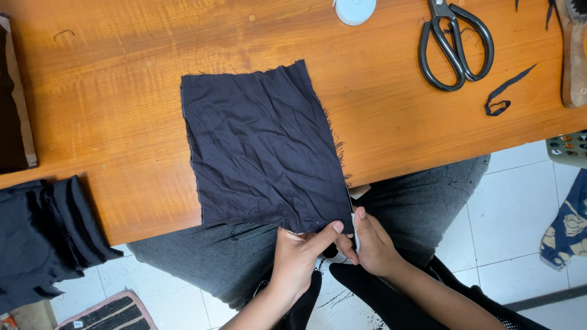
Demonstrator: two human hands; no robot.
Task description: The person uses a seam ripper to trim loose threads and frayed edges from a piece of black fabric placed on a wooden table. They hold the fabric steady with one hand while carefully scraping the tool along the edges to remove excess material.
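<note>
Both of our hands sit closest to the lens, at the near edge of the wooden table (122, 122). Our left hand (298, 253) pinches the near right corner of the dark navy fabric square (263, 146), thumb on top of the cloth and fingers curled beneath. Our right hand (371, 244) meets it at the same corner, its fingertips closed on the cloth edge just beside the left thumb, so the two hands are together and touching. We cannot tell whether a small pale item is held between the right fingers.

We see the fabric square lying flat and creased on the table, its far edge frayed, its near edge hanging slightly past the table edge over our lap in grey trousers (422, 195).

Reference items on the table:
- black scissors (455, 46), lying shut at the far right, well apart from the cloth;
- a narrow dark fabric strip (504, 95), curled, just near the scissors;
- a round pale blue tape measure case (355, 9) at the far edge;
- a wooden block (575, 55) at the right margin.

A heap of dark cloth (43, 232) hangs off the left near corner.
</note>
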